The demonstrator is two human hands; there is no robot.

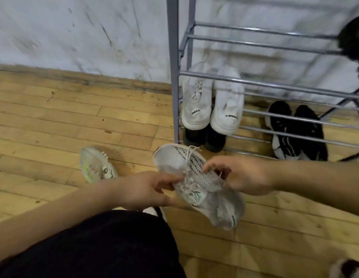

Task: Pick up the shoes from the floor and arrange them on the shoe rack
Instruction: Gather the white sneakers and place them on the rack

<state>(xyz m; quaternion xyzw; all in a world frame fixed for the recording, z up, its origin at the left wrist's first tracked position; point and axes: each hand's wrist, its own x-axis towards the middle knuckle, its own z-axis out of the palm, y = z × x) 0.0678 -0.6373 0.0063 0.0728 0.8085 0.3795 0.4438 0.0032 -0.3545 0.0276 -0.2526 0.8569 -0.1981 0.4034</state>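
A pale grey knit sneaker (196,181) with white laces and a green logo is held above the wooden floor, toe toward the rack. My left hand (146,191) grips it at the laces from the left. My right hand (240,175) pinches its upper from the right. Its mate (96,165) lies on the floor to the left. The grey metal shoe rack (260,83) stands just beyond. A white pair (212,103) rests on a lower shelf at the rack's left end, with a black pair (204,137) beneath it. A black-and-white pair (294,131) sits further right.
A scuffed white wall (84,37) runs behind the rack. My dark-clothed knee (106,247) fills the lower left. A dark fuzzy object (353,39) hangs at the rack's upper right. Another shoe's edge (349,269) shows in the bottom right corner.
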